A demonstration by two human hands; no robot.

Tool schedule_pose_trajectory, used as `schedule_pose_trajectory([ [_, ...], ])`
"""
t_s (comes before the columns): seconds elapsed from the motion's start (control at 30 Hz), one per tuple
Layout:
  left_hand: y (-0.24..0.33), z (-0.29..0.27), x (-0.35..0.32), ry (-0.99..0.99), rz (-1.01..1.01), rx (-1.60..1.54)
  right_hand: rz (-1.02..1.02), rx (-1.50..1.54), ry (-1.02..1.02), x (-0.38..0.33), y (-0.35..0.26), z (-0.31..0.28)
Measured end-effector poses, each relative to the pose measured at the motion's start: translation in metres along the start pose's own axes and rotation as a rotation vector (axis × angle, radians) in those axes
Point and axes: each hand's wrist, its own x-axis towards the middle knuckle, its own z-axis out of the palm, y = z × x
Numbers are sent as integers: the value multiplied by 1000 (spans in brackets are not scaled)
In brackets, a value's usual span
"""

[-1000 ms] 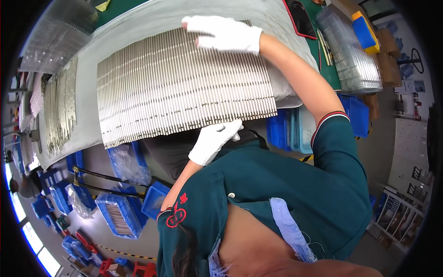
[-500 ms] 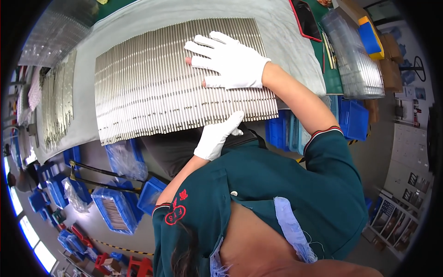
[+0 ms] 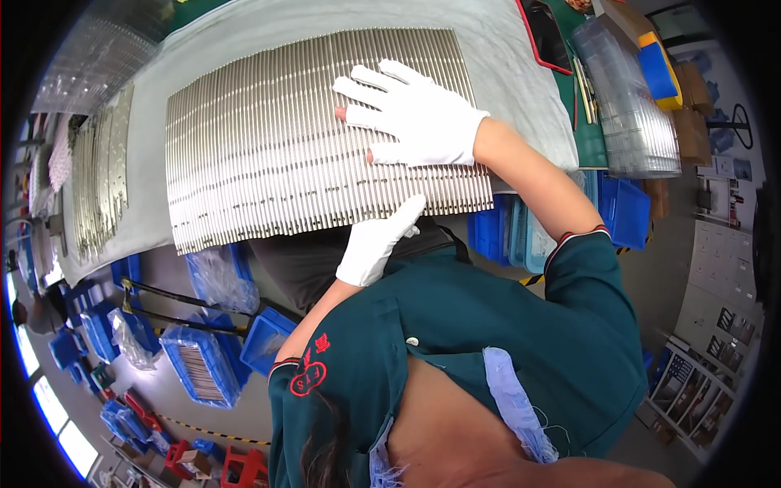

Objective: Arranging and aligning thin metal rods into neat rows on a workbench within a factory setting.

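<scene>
A wide sheet of thin metal rods (image 3: 268, 154), laid side by side, covers the cloth in front of me. My right hand (image 3: 415, 118), in a white glove with two bare fingertips, lies flat on the right part of the rods, fingers spread. At their near edge is my left hand (image 3: 374, 248), also gloved. Its thumb points up against the rod ends, apart from the other fingers, which are partly hidden beneath. No single rod is lifted out of the row.
The grey cloth (image 3: 521, 106) spreads over the table. More metal strips (image 3: 102, 179) lie at the left. At the right are a red-edged phone (image 3: 543, 37), pens (image 3: 584, 89) and clear plastic trays (image 3: 622, 106). Blue bins (image 3: 199, 362) stand on the floor, lower left.
My right hand has slid slightly right and toward me over the rods. My left hand has shifted a little left along the near edge. The rods look nearly unmoved.
</scene>
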Motion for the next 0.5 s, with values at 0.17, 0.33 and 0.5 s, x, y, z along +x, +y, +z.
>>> schedule_pose_trajectory([
  [0.17,-13,-5,1,-91,105,-70,3,-2,2,-1,1,2],
  [0.33,-17,-12,1,-161,279,117,3,-5,-5,0,0,1],
  [0.5,3,-2,-4,9,100,30,21,0,-20,0,-1,0],
])
